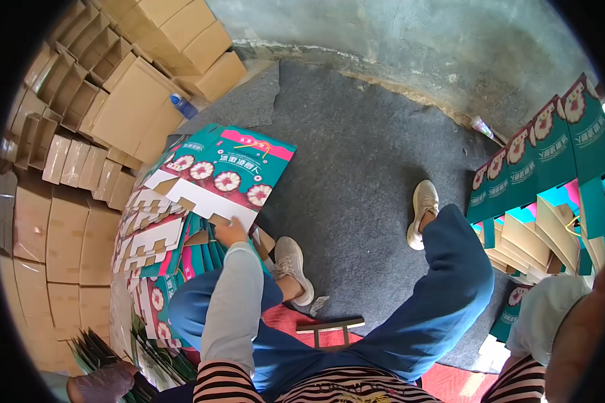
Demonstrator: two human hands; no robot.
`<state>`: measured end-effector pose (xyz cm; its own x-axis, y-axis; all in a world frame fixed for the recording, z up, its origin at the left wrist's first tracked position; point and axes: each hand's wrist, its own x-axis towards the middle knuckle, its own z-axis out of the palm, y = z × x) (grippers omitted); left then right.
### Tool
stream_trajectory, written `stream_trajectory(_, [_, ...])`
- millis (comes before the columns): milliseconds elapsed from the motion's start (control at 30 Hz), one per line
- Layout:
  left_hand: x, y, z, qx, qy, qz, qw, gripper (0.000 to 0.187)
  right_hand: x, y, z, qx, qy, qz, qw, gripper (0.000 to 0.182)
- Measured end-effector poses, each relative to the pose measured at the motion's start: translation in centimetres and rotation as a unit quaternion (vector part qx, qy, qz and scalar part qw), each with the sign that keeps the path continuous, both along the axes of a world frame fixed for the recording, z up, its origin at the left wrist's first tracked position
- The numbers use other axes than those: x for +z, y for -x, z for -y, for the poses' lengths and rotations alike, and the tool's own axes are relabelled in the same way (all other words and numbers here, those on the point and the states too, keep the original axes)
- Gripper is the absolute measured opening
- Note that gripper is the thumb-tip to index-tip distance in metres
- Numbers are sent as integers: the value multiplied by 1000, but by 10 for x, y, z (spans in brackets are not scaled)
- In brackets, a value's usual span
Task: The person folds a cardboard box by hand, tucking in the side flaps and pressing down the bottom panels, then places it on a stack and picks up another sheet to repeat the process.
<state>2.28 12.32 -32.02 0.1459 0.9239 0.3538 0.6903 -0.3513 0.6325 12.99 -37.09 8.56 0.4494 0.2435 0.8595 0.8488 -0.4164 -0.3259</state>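
My left hand, in a grey oversleeve, is closed on the white flap edge of a flat printed carton, teal and pink with round fruit-like pictures. That carton lies tilted on top of a stack of similar flat cartons beside my left leg. At the far right edge my right hand appears large, dark and partly cut off, its fingers not clearly shown. Close beyond it stands a row of partly folded teal cartons, with brown inner flaps facing me.
Brown cardboard boxes are piled along the left, with a blue bottle by them. Another person's gloved hand is at the lower left, near dark green strips. Grey matting covers the floor up to a concrete wall.
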Motion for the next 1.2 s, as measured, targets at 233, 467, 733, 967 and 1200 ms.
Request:
stream_trajectory(233, [-137,32,-140,43,306,155,938,52,-15,-19,-43,11,53,-47,997,34])
stream_trajectory(467, [-87,24,-132,-87,462,380,796,31,-23,-29,-67,3,41,-76,996,29])
stream_trajectory(733, [54,-59,-92,-171,441,324,819,8,-125,17,-134,46,58,-342,937,24])
stream_trajectory(967, [246,-31,15,-297,460,342,763,20,-381,208,-113,240,607,-577,491,57])
stream_trajectory(1200, [258,17,102,-309,499,308,748,34,-461,239,-114,374,631,-628,261,86])
